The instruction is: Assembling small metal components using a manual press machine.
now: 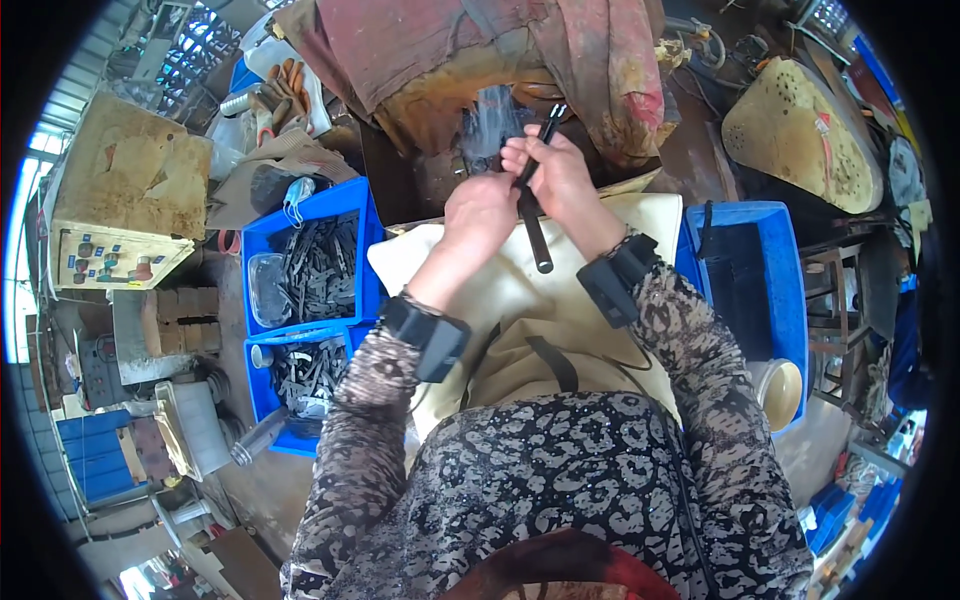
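A slim dark tool (533, 222) with a rounded brown-black handle slants upward between my hands, its narrow forked tip pointing away from me. My right hand (566, 180) closes around its upper part, thumb and fingers on the shaft. Close against it on the left, my left hand (480, 212) is curled with its fingertips at the tool; anything else in those fingers is hidden. A cream cloth (640, 215) covers my lap below both hands. Just beyond them is a blurred, shiny grey thing (492, 118) under a stained brown-red cloth (440, 60).
At left, one blue crate (375, 255) holds dark flat strips and a clear tub; a second blue crate (255, 385) nearer me holds more strips. A blue bin (800, 260) stands at right, beside a round cream container (778, 395). Worn wooden box (130, 170) is at far left.
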A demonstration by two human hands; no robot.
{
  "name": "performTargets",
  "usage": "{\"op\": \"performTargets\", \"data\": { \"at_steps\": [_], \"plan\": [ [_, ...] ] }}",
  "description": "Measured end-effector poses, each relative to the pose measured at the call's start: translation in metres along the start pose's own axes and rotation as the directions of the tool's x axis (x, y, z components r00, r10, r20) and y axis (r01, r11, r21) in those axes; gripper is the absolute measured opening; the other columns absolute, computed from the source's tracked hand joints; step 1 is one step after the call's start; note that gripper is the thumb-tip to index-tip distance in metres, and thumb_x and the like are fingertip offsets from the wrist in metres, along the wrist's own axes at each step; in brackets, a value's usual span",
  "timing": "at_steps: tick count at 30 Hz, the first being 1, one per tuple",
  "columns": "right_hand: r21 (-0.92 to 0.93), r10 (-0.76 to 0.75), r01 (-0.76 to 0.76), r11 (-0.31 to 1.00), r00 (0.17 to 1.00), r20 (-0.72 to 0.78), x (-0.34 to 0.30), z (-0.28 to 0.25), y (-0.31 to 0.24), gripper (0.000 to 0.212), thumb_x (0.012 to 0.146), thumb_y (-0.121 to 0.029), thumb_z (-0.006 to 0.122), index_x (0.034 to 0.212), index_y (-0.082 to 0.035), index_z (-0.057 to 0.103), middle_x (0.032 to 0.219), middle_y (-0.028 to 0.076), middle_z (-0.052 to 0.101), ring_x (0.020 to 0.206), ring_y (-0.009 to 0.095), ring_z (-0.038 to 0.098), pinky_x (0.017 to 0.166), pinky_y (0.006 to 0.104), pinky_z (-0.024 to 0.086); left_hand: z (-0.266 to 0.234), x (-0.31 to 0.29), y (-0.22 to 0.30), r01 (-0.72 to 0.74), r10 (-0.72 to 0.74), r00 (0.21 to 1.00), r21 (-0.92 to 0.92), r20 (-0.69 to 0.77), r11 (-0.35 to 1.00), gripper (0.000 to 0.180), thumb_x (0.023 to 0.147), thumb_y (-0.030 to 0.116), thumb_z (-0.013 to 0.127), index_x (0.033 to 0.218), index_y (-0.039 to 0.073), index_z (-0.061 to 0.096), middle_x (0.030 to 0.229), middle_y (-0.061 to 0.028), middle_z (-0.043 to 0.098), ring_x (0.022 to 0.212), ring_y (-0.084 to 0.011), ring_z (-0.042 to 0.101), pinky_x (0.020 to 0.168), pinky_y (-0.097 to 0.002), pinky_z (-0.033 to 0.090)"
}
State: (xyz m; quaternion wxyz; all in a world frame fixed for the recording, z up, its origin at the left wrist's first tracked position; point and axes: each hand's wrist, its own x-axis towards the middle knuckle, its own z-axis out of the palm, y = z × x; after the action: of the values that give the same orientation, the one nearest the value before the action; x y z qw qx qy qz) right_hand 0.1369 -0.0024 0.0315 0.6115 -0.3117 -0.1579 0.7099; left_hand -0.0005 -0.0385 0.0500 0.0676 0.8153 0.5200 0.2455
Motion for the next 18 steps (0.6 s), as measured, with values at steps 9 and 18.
{"op": "performTargets", "data": {
  "at_steps": [9, 18],
  "plan": [
    [-0.546, -0.064, 0.066, 0.835, 0.998, 0.022, 0.026, -0.056, -0.047, 0.021, 0.097, -0.011, 0.051, 0.116, -0.003, 0.052, 0.082, 0.006, 0.06, 0.059, 0.01, 0.05, 0.051, 0.0238, 0.041, -0.02, 0.017, -0.071, 0.562, -0.429, 0.816, -0.708, 0.388, 0.429, 0.042, 0.088, -0.008, 0.043, 0.126, 0.005, 0.055, 0.088, -0.0029, 0.064, 0.071, -0.0097, 0.06, 0.064, -0.0224, 0.052],
    [-0.966, -0.448, 0.226, -0.129, 0.855, 0.26, 0.046, -0.099, -0.049, 0.017, 0.093, -0.016, 0.051, 0.099, -0.002, 0.056, 0.075, 0.016, 0.063, 0.073, 0.034, 0.063, 0.067, 0.0441, 0.049, 0.064, 0.041, -0.135, 0.403, -0.366, 0.914, -0.513, 0.178, 0.758, 0.027, 0.083, -0.003, 0.051, 0.1, 0.007, 0.071, 0.085, -0.0116, 0.07, 0.078, -0.0199, 0.064, 0.077, -0.03, 0.05]
  ]
}}
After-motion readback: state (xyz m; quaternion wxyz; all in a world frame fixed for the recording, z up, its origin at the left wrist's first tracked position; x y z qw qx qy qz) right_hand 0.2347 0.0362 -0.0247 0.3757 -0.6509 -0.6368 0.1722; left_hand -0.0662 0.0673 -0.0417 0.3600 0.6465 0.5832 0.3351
